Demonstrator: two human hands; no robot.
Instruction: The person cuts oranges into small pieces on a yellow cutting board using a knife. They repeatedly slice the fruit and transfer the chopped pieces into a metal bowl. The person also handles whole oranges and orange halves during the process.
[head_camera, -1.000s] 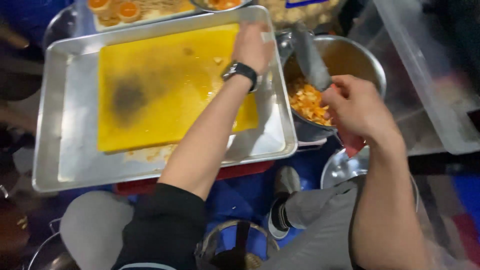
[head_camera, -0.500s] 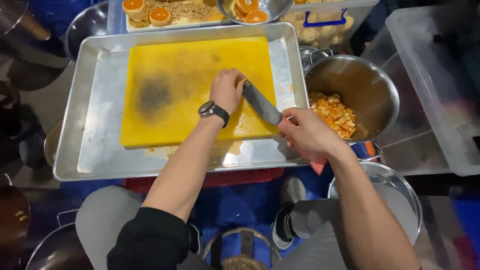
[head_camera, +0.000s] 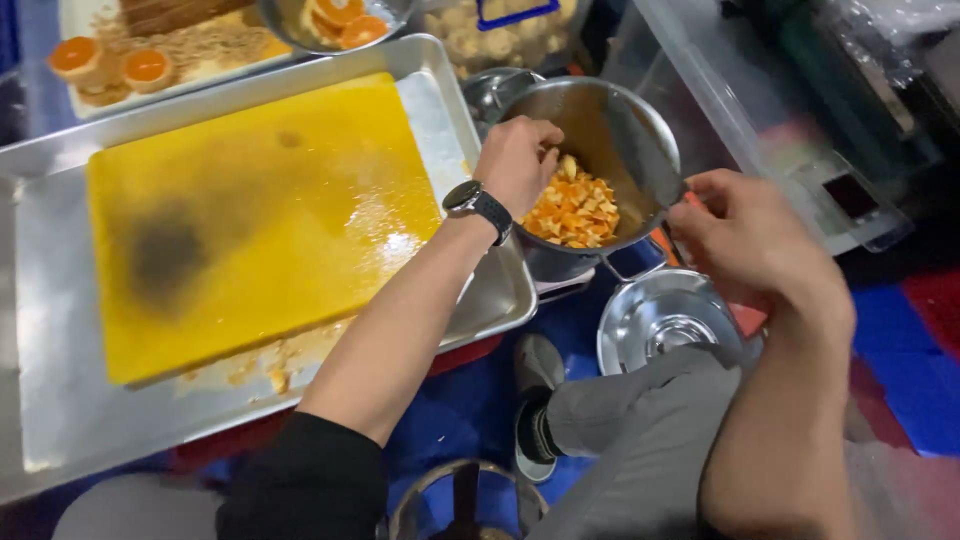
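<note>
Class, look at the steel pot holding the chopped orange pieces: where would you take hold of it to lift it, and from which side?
Probably by the loop handle on the near side of the steel pot, coming in from the person's side. It juts clear of the wall below the rim, with open space around it, while the left hand is over the chopped orange pieces and the right hand is at the right rim.

Yellow cutting board (head_camera: 255, 225) in metal tray (head_camera: 60, 440); clear plastic bin (head_camera: 760, 110).
</note>
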